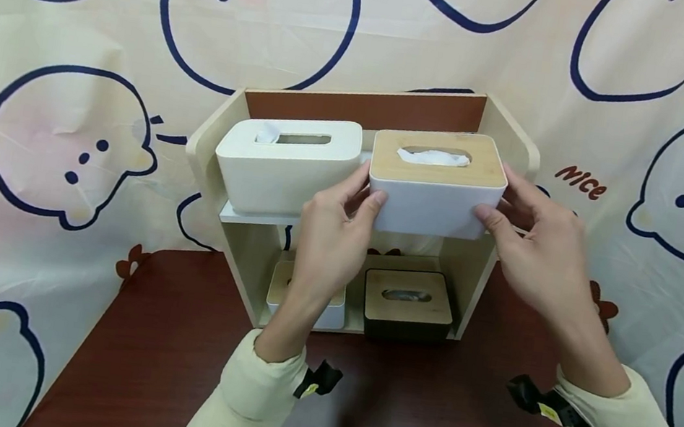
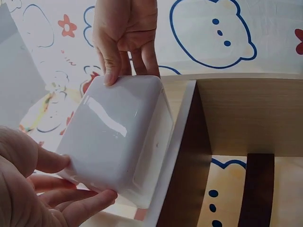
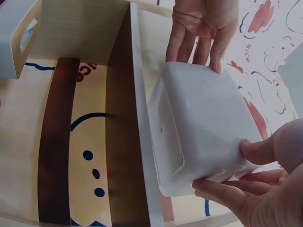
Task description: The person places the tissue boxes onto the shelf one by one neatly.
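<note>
A white tissue box with a light wooden lid (image 1: 434, 208) is between my two hands at the right of the upper shelf; a tissue shows in its slot. My left hand (image 1: 335, 238) grips its left end, thumb at the front corner. On the right end, my right hand (image 1: 543, 249) grips likewise, fingers going round the side. Both wrist views show part of the box's underside (image 2: 154, 146) by the shelf edge; whether it touches the shelf, I cannot tell. Left of it stands a cream tissue box (image 1: 292, 170) on the same shelf.
The small two-tier shelf unit (image 1: 211, 140) stands on a dark brown table (image 1: 165, 349) against a cartoon-printed cloth. Its lower tier holds a black tissue box with a wooden lid (image 1: 407, 310) and a white wooden-lidded one (image 1: 331, 314), partly behind my left arm.
</note>
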The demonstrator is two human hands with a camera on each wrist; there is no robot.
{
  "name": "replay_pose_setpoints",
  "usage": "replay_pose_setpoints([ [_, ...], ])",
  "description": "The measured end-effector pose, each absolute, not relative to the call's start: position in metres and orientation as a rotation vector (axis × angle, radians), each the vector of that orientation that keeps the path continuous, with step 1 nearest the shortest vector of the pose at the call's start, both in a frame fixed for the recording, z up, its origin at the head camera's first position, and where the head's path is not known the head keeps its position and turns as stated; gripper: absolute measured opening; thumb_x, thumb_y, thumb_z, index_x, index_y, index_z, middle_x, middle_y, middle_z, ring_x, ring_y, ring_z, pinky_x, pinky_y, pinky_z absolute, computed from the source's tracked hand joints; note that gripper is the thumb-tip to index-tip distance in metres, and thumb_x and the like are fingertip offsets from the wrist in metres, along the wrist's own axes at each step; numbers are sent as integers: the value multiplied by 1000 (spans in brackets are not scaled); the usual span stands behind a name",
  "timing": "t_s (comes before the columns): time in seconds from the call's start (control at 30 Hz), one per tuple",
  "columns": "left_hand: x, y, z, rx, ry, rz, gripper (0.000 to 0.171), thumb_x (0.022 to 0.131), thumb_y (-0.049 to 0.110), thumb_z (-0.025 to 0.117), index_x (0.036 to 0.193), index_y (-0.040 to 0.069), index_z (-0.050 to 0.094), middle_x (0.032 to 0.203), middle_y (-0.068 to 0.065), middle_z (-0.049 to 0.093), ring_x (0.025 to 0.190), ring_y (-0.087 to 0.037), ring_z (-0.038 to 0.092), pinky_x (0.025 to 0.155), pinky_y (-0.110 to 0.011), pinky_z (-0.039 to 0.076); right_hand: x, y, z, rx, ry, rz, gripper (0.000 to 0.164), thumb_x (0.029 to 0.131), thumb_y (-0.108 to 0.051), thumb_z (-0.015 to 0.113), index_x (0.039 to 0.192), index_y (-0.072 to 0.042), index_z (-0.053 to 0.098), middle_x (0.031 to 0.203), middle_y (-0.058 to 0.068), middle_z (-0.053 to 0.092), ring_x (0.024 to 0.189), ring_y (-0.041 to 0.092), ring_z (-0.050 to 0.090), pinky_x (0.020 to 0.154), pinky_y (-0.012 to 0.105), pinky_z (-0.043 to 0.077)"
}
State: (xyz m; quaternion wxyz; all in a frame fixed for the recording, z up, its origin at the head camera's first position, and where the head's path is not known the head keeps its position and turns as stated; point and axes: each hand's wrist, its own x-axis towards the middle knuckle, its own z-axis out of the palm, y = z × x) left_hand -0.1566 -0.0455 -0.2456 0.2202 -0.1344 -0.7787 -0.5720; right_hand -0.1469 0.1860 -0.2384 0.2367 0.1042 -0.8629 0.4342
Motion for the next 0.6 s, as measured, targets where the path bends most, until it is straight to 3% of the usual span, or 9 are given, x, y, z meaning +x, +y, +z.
replay_pose_setpoints([
  [0.1,-164,-43,-246,-362,-2160,-1601,49,107,11,66,156,11,56,151,-10,64,135,-17,66,109,-31,55,-153,185,-238,263,-2369,1226,65,103,-16,74,162,-26,48,153,15,63,131,39,69,93,33,59],
  [0.27,-172,-39,-246,-338,-2175,-1597,49,108,10,65,156,10,56,153,-11,63,136,-17,65,110,-30,54,-163,184,-240,246,-2360,1261,66,104,-13,72,163,-26,46,155,14,61,134,39,67,101,51,56],
  [0.6,-188,-33,-244,-327,-2173,-1552,48,108,10,65,155,10,57,153,-9,63,135,-15,66,109,-29,56,-179,178,-243,219,-2270,1274,63,103,-8,71,161,-17,49,150,16,63,133,33,68,106,49,55],
])
